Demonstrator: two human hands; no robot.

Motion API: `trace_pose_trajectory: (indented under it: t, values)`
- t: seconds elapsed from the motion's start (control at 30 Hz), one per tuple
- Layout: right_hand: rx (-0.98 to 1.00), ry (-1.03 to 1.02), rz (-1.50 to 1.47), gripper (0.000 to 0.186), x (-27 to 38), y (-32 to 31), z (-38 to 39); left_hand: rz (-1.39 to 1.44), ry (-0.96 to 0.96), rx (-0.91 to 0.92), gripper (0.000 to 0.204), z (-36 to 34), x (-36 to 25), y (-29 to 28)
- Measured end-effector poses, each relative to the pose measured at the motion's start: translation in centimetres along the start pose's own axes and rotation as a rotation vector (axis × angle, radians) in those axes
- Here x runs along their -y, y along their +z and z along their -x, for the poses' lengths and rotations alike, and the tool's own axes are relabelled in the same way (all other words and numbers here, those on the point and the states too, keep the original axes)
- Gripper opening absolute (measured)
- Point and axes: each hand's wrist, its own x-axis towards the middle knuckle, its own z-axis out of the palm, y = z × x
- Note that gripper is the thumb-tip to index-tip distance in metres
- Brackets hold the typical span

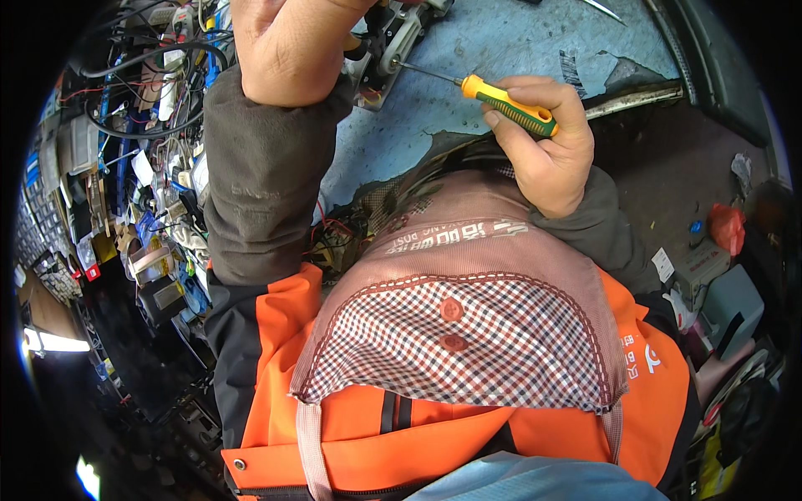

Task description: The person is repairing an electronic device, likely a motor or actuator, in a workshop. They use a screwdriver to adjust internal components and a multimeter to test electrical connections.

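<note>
My right hand [551, 142] is closed around the yellow and green handle of a screwdriver [510, 106]. Its thin metal shaft points up and left, and the tip meets a round recess on a grey and black mechanical assembly [404, 40]. That assembly lies on the blue worktop [493, 46], partly cut off by the upper edge. My left hand [292, 46] reaches up beside the assembly and covers part of it. Most of its fingers are hidden or beyond the upper edge, so its grip does not show.
Tangled cables [159, 92], tools and small parts crowd the left side. The worktop's front edge is torn and worn, with a pale strip [635, 100] along it. A pointed metal tool [603, 10] lies at the far right. A red bag [727, 228] and boxes stand lower right.
</note>
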Motion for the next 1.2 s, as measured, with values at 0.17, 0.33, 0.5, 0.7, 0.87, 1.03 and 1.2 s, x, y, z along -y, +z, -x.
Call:
trace_pose_trajectory:
  t: [0.17, 0.33, 0.5, 0.7, 0.87, 1.03, 1.2]
  values:
    - [0.022, 0.069, -0.088, 0.032, 0.7, 0.1, -0.4, 0.009, 0.113, 0.050, 0.067, -0.2, 2.3, -0.9]
    - [0.089, 0.025, -0.056, 0.029, -2.8, -0.3, -6.1, 0.185, 0.148, 0.071, 0.070, -3.7, 6.9, -3.9]
    - [0.133, 0.103, -0.022, 0.026, -2.4, -1.3, -6.1, 0.268, 0.139, 0.130, 0.070, -4.4, 7.7, -3.9]
    - [0.192, -0.013, 0.151, 0.026, -1.7, -2.6, -6.8, 0.321, 0.049, 0.082, 0.070, -4.8, 6.8, -2.7]
    - [0.271, -0.132, 0.305, 0.030, -0.7, -2.4, -6.4, 0.439, 0.054, 0.214, 0.075, -5.6, 7.9, -3.3]
    - [0.315, 0.653, -0.178, 0.027, 1.1, -1.3, -7.3, 0.475, 0.034, 0.188, 0.080, -5.9, 8.1, -3.0]
    - [0.360, 0.914, -0.228, 0.039, 1.3, -1.3, -8.4, 0.453, 0.084, 0.211, 0.083, -6.8, 8.2, -3.4]
